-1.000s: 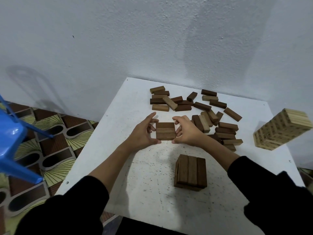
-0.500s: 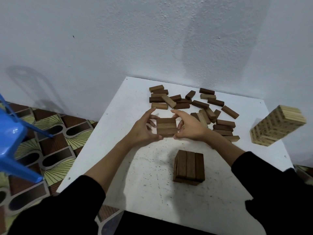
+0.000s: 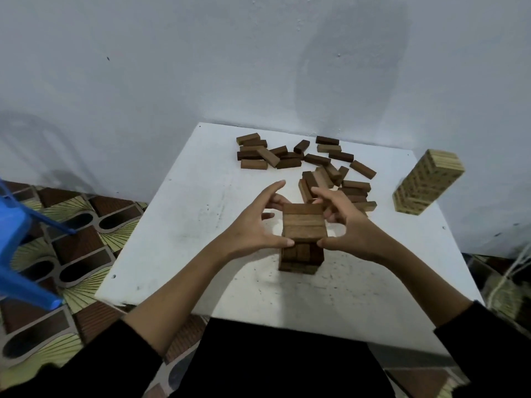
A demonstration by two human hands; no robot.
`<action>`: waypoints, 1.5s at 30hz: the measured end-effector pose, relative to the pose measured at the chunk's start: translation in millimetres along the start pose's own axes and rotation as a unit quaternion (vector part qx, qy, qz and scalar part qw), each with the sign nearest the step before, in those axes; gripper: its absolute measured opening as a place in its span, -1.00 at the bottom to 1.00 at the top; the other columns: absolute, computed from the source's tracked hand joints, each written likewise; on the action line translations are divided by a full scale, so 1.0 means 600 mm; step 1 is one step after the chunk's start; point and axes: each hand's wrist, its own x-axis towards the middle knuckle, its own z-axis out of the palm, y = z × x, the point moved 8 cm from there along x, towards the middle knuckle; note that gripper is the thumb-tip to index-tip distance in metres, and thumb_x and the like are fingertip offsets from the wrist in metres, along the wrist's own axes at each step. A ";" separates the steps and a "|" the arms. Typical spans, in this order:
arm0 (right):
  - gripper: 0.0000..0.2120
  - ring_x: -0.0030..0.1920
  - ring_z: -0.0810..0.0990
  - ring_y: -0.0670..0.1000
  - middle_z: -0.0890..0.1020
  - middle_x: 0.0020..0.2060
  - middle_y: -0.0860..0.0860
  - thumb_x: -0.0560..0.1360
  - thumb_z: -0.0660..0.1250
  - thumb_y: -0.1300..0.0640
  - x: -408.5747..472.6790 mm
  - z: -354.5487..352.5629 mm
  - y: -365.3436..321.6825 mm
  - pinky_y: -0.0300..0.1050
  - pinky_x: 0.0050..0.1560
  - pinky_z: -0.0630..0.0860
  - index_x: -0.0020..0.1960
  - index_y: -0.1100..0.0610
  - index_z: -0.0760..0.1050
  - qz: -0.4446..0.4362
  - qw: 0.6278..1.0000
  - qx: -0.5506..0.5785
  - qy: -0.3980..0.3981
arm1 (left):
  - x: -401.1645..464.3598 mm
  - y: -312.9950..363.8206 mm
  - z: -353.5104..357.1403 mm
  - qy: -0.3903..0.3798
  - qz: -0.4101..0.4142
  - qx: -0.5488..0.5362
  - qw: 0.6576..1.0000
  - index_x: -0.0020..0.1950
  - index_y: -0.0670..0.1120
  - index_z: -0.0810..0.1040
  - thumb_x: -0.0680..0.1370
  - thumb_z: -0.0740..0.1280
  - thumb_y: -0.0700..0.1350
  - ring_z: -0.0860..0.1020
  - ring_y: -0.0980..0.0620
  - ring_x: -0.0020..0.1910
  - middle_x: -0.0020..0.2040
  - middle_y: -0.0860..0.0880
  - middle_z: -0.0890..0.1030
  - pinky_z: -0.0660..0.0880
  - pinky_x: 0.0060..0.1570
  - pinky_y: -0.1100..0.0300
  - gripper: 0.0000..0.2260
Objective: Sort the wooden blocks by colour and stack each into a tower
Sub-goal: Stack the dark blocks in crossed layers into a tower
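Since the earlier frame we had lifted the layer [image 3: 304, 222] of three brown blocks from the table [image 3: 178, 225] and brought it nearer, over the dark tower [image 3: 300, 258]. Our left hand [image 3: 253, 234] pinched it on its left side and our right hand [image 3: 349, 228] on its right side, thumbs at the near edge and fingers curled round the far edge. We could not tell if the layer already touched the tower or was just above it. The tower stood at the middle of the table. Behind our hands the loose blocks [image 3: 301, 162], brown and dark brown, lay scattered. A pale tower [image 3: 428, 182] stood at the right edge of the table. A blue chair [image 3: 17, 242] was on the patterned floor [image 3: 80, 242], left of the table.
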 end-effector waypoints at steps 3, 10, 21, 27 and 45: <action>-0.18 0.09 0.38 -0.11 0.34 0.19 -0.06 0.34 0.49 0.28 -0.015 0.007 0.010 -0.30 0.16 0.39 0.45 -0.04 0.15 0.005 1.000 -0.015 0.005 | -0.007 -0.004 0.015 -0.010 -0.010 0.012 1.000 0.49 0.08 0.14 0.33 0.57 -0.21 0.43 0.30 0.19 0.16 0.17 0.46 0.32 0.19 0.38 -0.13; -0.17 0.15 0.37 -0.06 0.31 0.22 -0.07 0.35 0.50 0.21 -0.018 0.017 0.038 -0.41 0.01 0.35 0.46 -0.07 0.12 0.024 0.998 -0.050 0.005 | -0.011 -0.012 0.031 -0.025 -0.025 0.038 0.999 0.51 0.04 0.12 0.35 0.55 -0.21 0.39 0.44 0.14 0.16 0.21 0.44 0.24 0.15 0.46 -0.13; 0.00 0.28 0.25 -0.19 0.26 0.27 -0.17 0.28 0.57 0.03 -0.020 0.020 0.029 -0.33 0.19 0.25 0.51 -0.05 -0.01 0.005 0.998 -0.057 -0.012 | -0.012 -0.003 0.042 -0.030 -0.003 0.062 0.998 0.53 0.05 0.06 0.30 0.59 -0.12 0.32 0.22 0.34 0.35 0.11 0.35 0.20 0.23 0.51 -0.04; 0.01 0.32 0.27 -0.08 0.32 0.28 -0.06 0.27 0.58 0.10 -0.019 0.033 0.014 -0.16 0.33 0.29 0.51 0.01 0.02 -0.016 0.997 -0.073 -0.006 | -0.006 0.007 0.054 -0.035 0.013 0.089 0.995 0.53 0.00 0.07 0.30 0.59 -0.14 0.37 0.15 0.27 0.26 0.04 0.40 0.22 0.22 0.52 -0.04; -0.09 0.27 0.26 -0.03 0.31 0.23 -0.02 0.34 0.51 0.16 -0.022 0.044 -0.007 -0.06 0.31 0.35 0.51 0.04 0.03 0.001 0.993 -0.118 -0.012 | -0.008 0.004 0.059 -0.030 0.001 0.086 0.996 0.53 0.00 0.06 0.33 0.57 -0.17 0.40 0.05 0.27 0.22 0.01 0.42 0.29 0.30 0.26 -0.07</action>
